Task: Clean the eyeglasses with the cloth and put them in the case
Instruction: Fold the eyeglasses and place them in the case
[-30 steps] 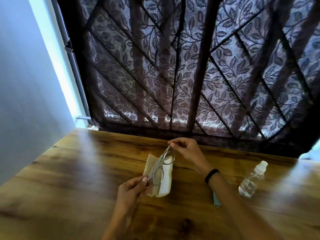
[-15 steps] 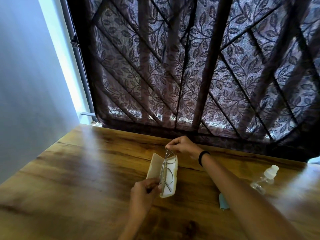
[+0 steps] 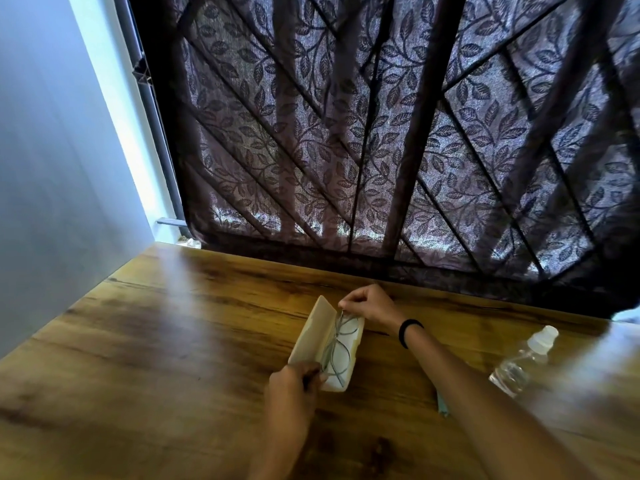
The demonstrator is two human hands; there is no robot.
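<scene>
Near the tabletop's (image 3: 166,341) far edge, your eyeglasses (image 3: 337,348) lie lengthwise along the open case (image 3: 320,336); right hand (image 3: 369,304) pinches their far end, left hand (image 3: 292,388) seemingly pinches the near end.

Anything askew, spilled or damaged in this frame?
Nothing stands out. The eyeglasses lie in the open case, both hands at its ends; the bottle lies on its side, no spill visible.

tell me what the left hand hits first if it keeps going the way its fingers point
Probably the near end of the open case: the left hand already pinches the eyeglasses there.
</scene>
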